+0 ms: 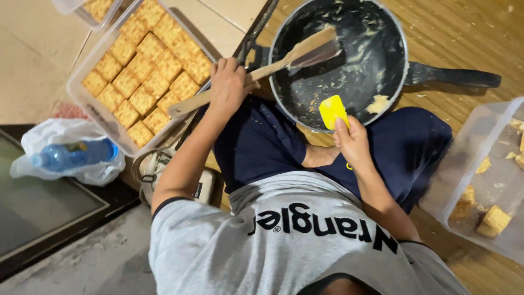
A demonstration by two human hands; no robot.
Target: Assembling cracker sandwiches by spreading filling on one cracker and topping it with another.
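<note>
Bottle [73,154], blue plastic, lies at far left on a white plastic bag [54,134], on the floor beside you. Next over, a clear tray [90,106] holds rows of square golden crackers [147,71], packed edge to edge; a second clear tub [82,8] with more crackers shows at the top edge.

Your left hand [228,84] is closed around the handle of a wooden spatula [273,66]. The handle end lies over the tray's near corner; the blade reaches into the black pan [376,33] and rests against its inner surface.

The pan sits on the wooden floor in front of your crossed legs, smeared with pale residue, a small lump of pale mix near its right wall. Its long black handle [453,77] points right.

Your right hand [353,143] pinches a small yellow scraper [333,111] between thumb and fingers, with the scraper's top edge over the pan's near rim.

At far right, another clear tub [464,158] stands well apart from the pan, holding a few broken cracker pieces [494,218].
</note>
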